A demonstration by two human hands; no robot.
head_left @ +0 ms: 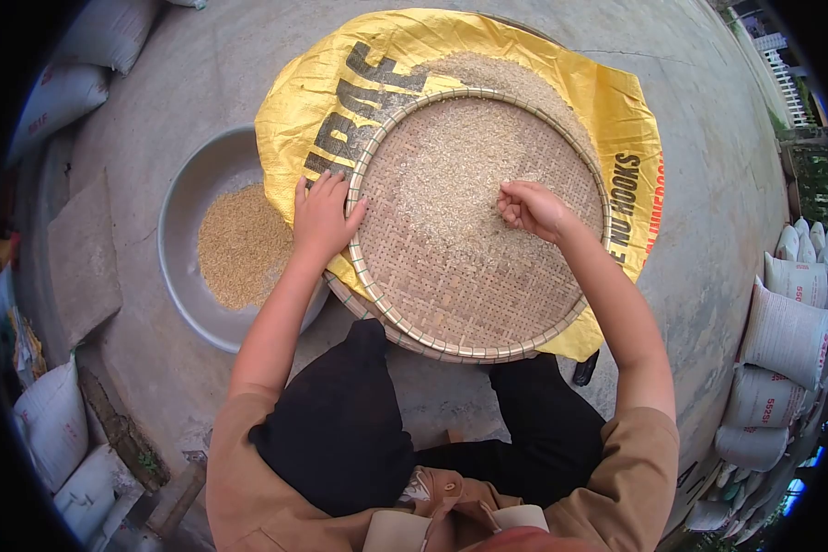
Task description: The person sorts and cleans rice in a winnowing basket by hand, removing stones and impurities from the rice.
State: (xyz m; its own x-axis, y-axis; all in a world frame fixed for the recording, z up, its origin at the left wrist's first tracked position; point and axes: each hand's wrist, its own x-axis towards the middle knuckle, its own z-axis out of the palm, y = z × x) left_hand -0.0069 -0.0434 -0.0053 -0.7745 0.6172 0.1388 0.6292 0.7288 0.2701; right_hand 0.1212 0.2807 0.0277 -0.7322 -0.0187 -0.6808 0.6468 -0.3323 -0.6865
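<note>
A round woven bamboo tray (451, 317) rests before me, with pale grain (465, 166) spread over its middle and far side. My left hand (327, 216) lies at the tray's left rim, fingers stretched over a yellow printed sack (294, 101) and the thumb at the rim. Above the grain, right of the tray's middle, my right hand (532, 210) is closed with its fingertips pinched together. Whatever may be between those fingertips is too small to make out. More pale grain (515, 78) lies on the sack beyond the tray.
Left of the tray stands a grey metal basin (179, 258) holding golden-brown grain (244, 244). Under the sack, the edge of another woven tray (345, 294) shows. Stacked white sacks (787, 331) line the right side, and more sacks (55, 423) lie at the left on the concrete floor (708, 184).
</note>
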